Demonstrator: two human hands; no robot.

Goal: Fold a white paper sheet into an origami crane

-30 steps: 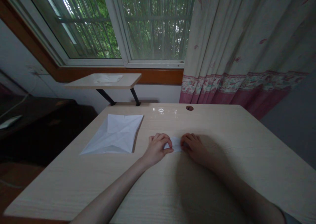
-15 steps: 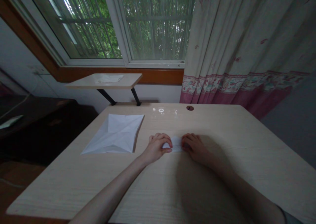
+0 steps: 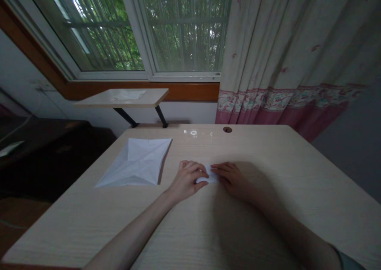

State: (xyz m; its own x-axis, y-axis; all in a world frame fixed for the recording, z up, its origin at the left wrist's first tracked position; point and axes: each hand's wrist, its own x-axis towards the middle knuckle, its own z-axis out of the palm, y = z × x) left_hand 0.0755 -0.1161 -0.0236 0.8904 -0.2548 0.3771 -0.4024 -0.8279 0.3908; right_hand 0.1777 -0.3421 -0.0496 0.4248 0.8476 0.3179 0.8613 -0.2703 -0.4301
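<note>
The small paper [image 3: 212, 178] lies on the desk [image 3: 178, 230], between the left hand [image 3: 186, 180] and the right hand [image 3: 235, 180]. It is to the right of the left hand and to the left of the right hand, touching both, so neither is clearly nearer. The left thumb and fingers are apart, around its left end; the right fingers are close together, over its right part. I cannot tell if either hand grips firmly. Its long axis is also unclear, because the hands cover the ends. The big paper [image 3: 143, 161] lies farther left.
</note>
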